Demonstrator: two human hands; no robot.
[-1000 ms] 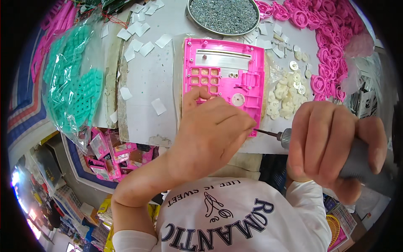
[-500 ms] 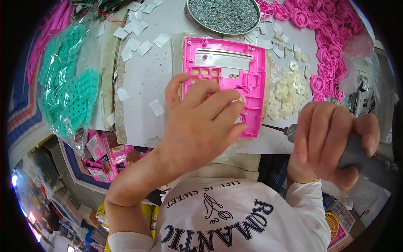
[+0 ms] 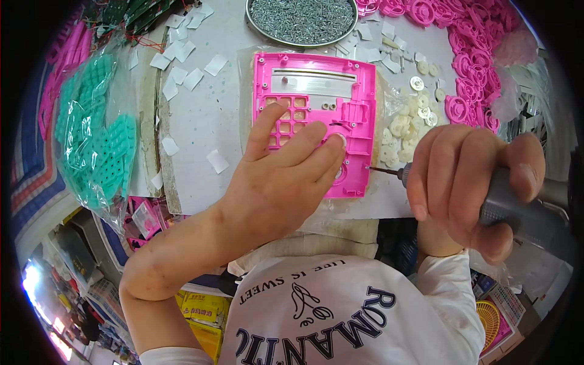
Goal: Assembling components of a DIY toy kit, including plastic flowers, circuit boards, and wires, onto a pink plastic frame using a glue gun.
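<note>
A pink plastic casing (image 3: 359, 97) lies on the table, its inner side up, with a grid of square openings, ribs and a clear strip. Over its left and lower part stretches my left hand (image 3: 283, 182), fingers apart. One fingertip rests at a small white round piece (image 3: 342, 141) in the casing; my thumb is mostly hidden. My right hand (image 3: 462, 176) is wrapped round a grey electric screwdriver (image 3: 505, 198). Its thin bit points left and its tip meets the casing's right edge; whether it touches a screw I cannot make out.
Behind the casing stands a round tray of small screws (image 3: 304, 21). White plastic wheels (image 3: 401, 128) lie to its right, near a heap of pink parts (image 3: 471, 61). Leftward are white paper squares (image 3: 216, 64) and a bag of green keypads (image 3: 115, 146).
The screwdriver bit has come from just off the casing to its right edge. My left hand's fingers have shifted on the casing. The whole view has slid slightly.
</note>
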